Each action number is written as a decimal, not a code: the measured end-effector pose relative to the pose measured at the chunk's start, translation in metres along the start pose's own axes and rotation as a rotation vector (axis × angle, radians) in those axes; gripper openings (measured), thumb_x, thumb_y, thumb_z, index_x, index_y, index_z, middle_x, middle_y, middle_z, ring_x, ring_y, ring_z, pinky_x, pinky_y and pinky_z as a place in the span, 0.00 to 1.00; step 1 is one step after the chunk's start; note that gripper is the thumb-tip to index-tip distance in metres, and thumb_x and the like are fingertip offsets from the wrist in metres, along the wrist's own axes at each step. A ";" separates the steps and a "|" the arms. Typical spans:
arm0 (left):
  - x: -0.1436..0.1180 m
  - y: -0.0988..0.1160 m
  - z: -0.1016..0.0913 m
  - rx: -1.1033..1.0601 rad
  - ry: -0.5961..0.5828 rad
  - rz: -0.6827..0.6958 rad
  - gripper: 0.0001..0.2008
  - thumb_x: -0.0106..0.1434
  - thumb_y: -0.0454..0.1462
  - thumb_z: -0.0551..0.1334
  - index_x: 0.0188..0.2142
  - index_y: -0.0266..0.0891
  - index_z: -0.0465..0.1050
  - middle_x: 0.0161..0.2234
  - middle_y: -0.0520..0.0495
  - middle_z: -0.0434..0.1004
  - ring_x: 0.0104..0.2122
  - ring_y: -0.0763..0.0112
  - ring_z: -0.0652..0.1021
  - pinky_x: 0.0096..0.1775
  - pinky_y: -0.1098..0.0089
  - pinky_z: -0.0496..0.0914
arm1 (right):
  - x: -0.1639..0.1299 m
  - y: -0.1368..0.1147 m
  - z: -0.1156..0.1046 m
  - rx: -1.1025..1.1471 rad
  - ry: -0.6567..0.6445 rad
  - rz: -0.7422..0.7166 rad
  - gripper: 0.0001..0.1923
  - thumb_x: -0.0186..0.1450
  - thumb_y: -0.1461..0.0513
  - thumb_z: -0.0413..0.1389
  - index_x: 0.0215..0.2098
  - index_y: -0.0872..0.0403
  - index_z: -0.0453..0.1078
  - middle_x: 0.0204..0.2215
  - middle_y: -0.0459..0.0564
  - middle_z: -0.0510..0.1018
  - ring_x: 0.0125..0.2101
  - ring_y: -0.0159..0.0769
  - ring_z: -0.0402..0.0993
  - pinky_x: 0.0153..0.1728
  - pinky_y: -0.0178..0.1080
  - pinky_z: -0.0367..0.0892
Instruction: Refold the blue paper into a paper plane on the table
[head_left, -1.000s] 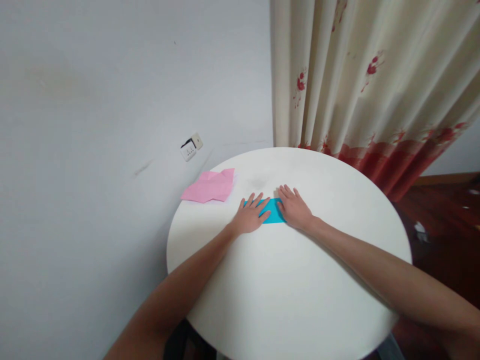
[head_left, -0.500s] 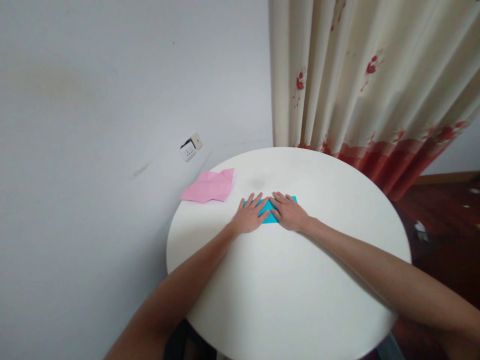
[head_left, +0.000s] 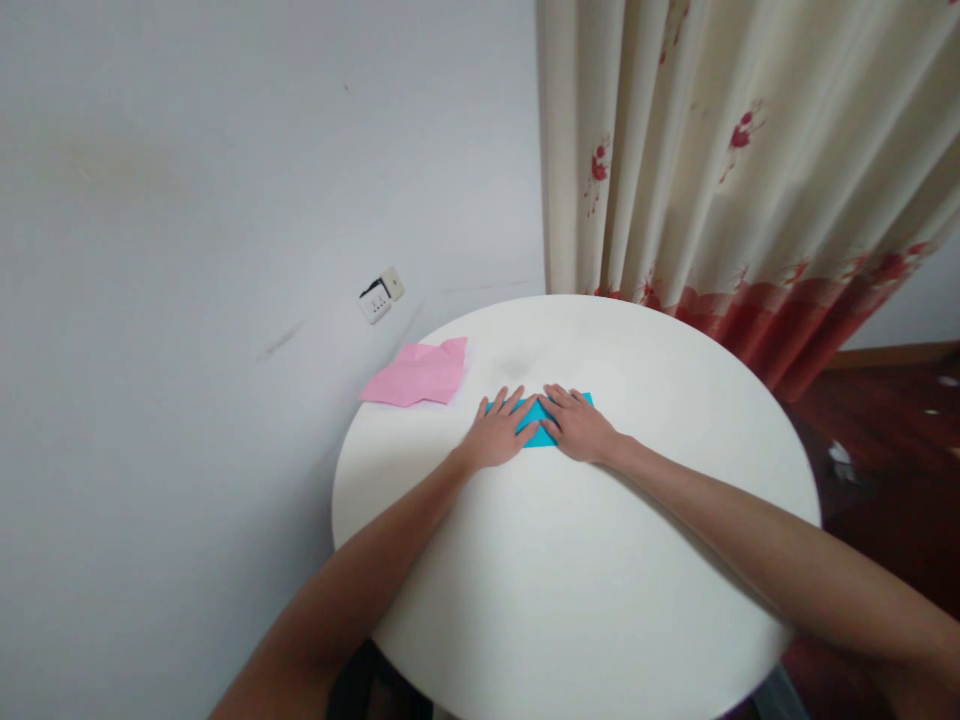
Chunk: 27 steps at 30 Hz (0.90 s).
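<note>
A strip of blue paper (head_left: 537,436) lies flat on the white round table (head_left: 570,560). My left hand (head_left: 496,434) rests palm down over its left part, fingers spread. Over the right part lies my right hand (head_left: 579,426), also flat with its fingers stretched out. Between the two hands the middle of the paper shows, and a corner peeks out past my right fingers. The hands cover the rest of it. Beyond my left hand is a creased sheet of pink paper (head_left: 417,374), touched by neither hand.
A white wall (head_left: 187,300) with a power socket (head_left: 375,302) borders the table on the left. Behind it at the right hangs a cream curtain (head_left: 675,180) with red flowers. Dark reddish floor (head_left: 892,520) shows at the right, with a small whitish item on it.
</note>
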<state>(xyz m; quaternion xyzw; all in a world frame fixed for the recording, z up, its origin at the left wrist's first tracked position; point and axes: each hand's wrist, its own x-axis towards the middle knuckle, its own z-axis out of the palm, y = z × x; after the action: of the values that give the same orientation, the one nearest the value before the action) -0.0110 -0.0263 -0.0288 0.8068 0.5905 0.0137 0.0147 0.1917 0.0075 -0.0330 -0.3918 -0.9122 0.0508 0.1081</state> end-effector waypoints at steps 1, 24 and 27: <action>0.000 0.000 0.000 0.000 -0.001 -0.001 0.31 0.74 0.53 0.44 0.72 0.50 0.47 0.73 0.48 0.43 0.71 0.47 0.48 0.66 0.40 0.48 | 0.000 0.000 0.000 -0.001 0.001 -0.001 0.30 0.75 0.55 0.41 0.70 0.63 0.54 0.71 0.64 0.54 0.70 0.50 0.48 0.67 0.53 0.49; 0.001 0.000 -0.001 -0.010 -0.011 0.000 0.31 0.75 0.53 0.44 0.73 0.49 0.46 0.74 0.47 0.42 0.71 0.47 0.47 0.66 0.39 0.47 | -0.001 -0.002 -0.002 0.000 -0.007 0.035 0.31 0.75 0.54 0.41 0.71 0.64 0.54 0.71 0.63 0.53 0.70 0.50 0.48 0.67 0.53 0.47; 0.000 0.000 -0.001 -0.009 -0.016 -0.001 0.31 0.75 0.53 0.44 0.72 0.49 0.46 0.74 0.47 0.41 0.71 0.47 0.47 0.66 0.40 0.47 | -0.001 -0.002 -0.001 0.002 -0.006 0.032 0.31 0.75 0.55 0.41 0.71 0.64 0.54 0.71 0.63 0.53 0.70 0.50 0.48 0.67 0.53 0.47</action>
<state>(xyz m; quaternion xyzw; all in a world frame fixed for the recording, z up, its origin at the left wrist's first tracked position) -0.0109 -0.0259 -0.0275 0.8063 0.5909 0.0099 0.0234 0.1912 0.0057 -0.0314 -0.4060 -0.9062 0.0547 0.1050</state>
